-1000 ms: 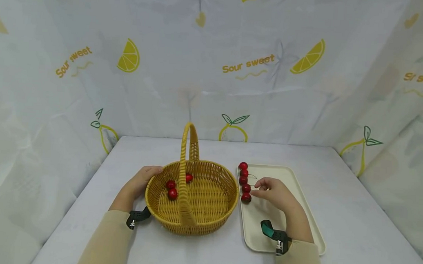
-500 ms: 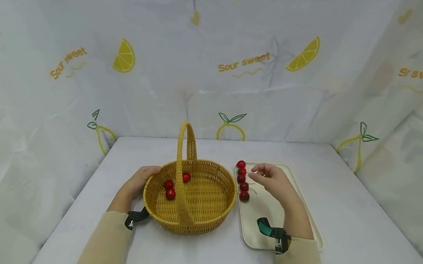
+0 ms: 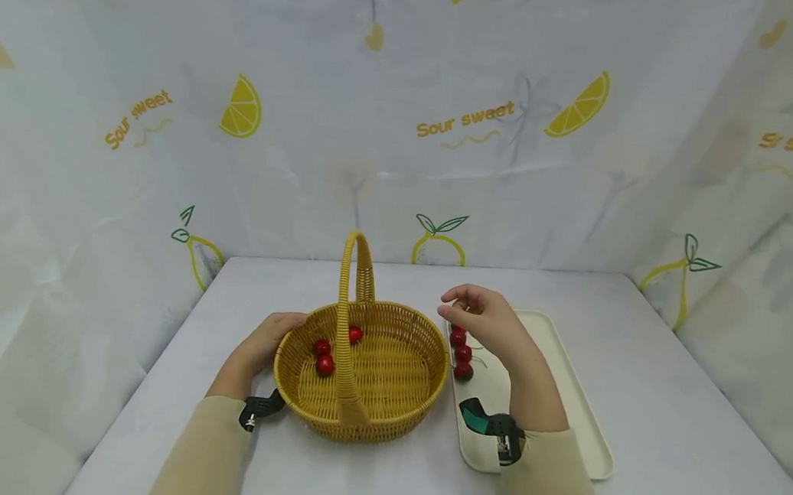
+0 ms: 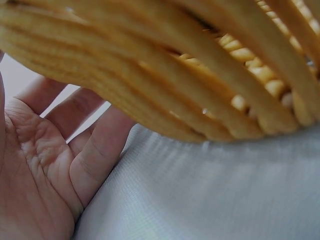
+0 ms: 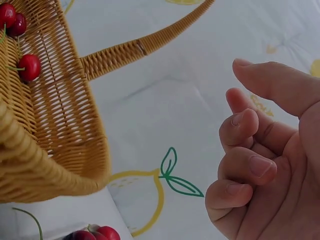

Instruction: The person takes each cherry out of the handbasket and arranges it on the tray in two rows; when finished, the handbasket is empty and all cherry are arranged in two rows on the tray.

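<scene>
In the head view my left hand [image 3: 267, 338] rests against the left rim of a woven basket [image 3: 394, 425] with a tall handle. The left wrist view shows its fingers [image 4: 102, 145] fairly straight, reaching along the basket's outer wall. Several red cherries [image 3: 324, 364] lie inside the basket on the left. My right hand [image 3: 491, 323] hovers over the far left corner of a cream tray [image 3: 568, 401]. Its fingers are loosely bent with nothing between thumb and fingertips in the right wrist view. Stemmed cherries [image 3: 463, 353] line the tray's left edge, the far end hidden behind this hand.
A white table [image 3: 352, 482] carries the basket and tray, which stand side by side. Behind it hangs a pale curtain [image 3: 347, 160] with lemon prints. The basket's handle [image 3: 343, 336] arches high over its middle.
My right hand has moved away from me along the cherry row, then left and up over the tray's far left corner. The left hand stays at the basket rim.
</scene>
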Available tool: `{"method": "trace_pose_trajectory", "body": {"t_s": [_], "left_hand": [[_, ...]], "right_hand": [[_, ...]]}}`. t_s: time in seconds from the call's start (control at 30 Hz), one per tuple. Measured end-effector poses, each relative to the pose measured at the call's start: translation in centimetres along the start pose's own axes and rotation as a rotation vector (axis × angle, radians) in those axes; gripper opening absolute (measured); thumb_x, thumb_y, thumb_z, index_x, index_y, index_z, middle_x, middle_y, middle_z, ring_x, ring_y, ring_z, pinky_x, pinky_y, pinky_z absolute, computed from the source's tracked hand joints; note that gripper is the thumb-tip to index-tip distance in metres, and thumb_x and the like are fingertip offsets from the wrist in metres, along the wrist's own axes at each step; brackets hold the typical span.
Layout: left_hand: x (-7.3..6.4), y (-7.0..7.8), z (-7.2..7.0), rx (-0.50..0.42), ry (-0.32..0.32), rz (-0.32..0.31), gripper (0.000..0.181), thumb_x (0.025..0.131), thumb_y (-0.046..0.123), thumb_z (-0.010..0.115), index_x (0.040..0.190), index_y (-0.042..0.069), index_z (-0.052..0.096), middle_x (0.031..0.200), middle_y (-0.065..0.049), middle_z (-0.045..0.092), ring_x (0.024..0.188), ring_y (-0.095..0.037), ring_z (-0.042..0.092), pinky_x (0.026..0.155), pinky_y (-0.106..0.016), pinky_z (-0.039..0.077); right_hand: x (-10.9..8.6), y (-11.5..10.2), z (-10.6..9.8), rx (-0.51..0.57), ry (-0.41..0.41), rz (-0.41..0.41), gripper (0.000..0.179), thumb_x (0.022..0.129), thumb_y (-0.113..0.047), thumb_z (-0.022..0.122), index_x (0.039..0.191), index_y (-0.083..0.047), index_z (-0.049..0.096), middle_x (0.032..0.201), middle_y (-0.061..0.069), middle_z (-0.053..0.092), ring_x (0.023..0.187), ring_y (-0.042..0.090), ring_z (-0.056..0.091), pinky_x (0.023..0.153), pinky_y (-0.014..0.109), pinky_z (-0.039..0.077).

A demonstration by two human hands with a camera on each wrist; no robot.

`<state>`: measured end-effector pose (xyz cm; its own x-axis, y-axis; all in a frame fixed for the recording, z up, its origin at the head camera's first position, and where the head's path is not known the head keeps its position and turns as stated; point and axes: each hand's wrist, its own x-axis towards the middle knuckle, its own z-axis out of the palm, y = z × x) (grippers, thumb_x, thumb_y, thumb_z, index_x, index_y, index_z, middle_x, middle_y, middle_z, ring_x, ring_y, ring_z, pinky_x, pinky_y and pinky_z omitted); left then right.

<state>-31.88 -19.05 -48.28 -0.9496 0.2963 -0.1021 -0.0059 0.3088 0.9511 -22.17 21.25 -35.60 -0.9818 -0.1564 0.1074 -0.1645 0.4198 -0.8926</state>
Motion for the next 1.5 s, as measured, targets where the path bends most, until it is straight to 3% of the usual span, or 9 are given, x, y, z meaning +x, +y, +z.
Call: {"method": "trace_pose_trajectory", "body": {"t_s": [0.13,0.5,0.73,0.97,1.17,1.37,1.5], "left_hand": [[0.0,0.1,0.0,0.002,0.001,-0.001,0.054,0.101,0.044,0.054,0.132,0.002,0.067,0.126,-0.012,0.069,0.12,-0.027,0.063,0.108,-0.047,0.045],[-0.5,0.7,0.1,0.006,-0.005,0.014,0.053,0.103,0.041,0.051,0.134,0.0,0.065,0.129,-0.013,0.068,0.124,-0.029,0.061,0.111,-0.049,0.041],[-0.3,0.5,-0.1,0.0,0.014,-0.008,0.053,0.101,0.042,0.053,0.133,0.002,0.067,0.129,-0.013,0.068,0.126,-0.029,0.06,0.113,-0.05,0.038],[0.0,0.1,-0.2,-0.017,0.001,-0.001,0.052,0.103,0.04,0.053,0.134,0.001,0.066,0.127,-0.013,0.069,0.123,-0.029,0.061,0.111,-0.049,0.041],[0.2,0.0,-0.4,-0.02,-0.001,-0.014,0.049,0.103,0.037,0.052,0.131,0.0,0.067,0.126,-0.013,0.07,0.122,-0.029,0.062,0.111,-0.051,0.04],[0.1,0.3,-0.3,-0.014,0.01,-0.011,0.051,0.101,0.041,0.055,0.13,0.002,0.069,0.126,-0.012,0.07,0.121,-0.028,0.062,0.111,-0.05,0.041],[0.0,0.3,-0.2,-0.014,0.01,-0.006,0.05,0.101,0.04,0.054,0.129,0.002,0.069,0.124,-0.012,0.07,0.12,-0.027,0.063,0.11,-0.049,0.042]], "right_hand": [[1.0,-0.6,1.0,0.013,-0.025,0.002,0.031,0.096,-0.03,0.073,0.116,-0.007,0.067,0.084,0.008,0.057,0.068,0.019,0.044,0.058,0.028,0.04],[3.9,-1.9,3.3,0.048,-0.111,-0.041,0.032,0.096,-0.03,0.073,0.118,-0.007,0.068,0.09,0.013,0.061,0.067,0.019,0.041,0.058,0.028,0.038],[5.9,-3.3,4.8,0.057,-0.162,-0.058,0.03,0.098,-0.028,0.071,0.12,-0.007,0.067,0.09,0.011,0.061,0.062,0.018,0.039,0.059,0.031,0.039],[7.8,-2.9,7.1,0.043,-0.22,-0.055,0.026,0.097,-0.026,0.071,0.116,-0.008,0.069,0.093,0.012,0.063,0.077,0.02,0.049,0.07,0.036,0.043],[8.6,-2.3,9.4,0.05,-0.266,-0.036,0.025,0.098,-0.024,0.07,0.117,-0.007,0.07,0.102,0.009,0.066,0.1,0.029,0.059,0.089,0.045,0.049],[9.3,-1.7,11.1,0.003,-0.291,-0.014,0.025,0.099,-0.023,0.067,0.117,-0.005,0.069,0.107,0.007,0.068,0.101,0.022,0.059,0.087,0.039,0.05],[9.7,-1.3,11.6,-0.059,-0.323,0.007,0.028,0.1,-0.022,0.065,0.12,-0.005,0.07,0.115,0.007,0.068,0.109,0.023,0.06,0.092,0.043,0.051]]}}
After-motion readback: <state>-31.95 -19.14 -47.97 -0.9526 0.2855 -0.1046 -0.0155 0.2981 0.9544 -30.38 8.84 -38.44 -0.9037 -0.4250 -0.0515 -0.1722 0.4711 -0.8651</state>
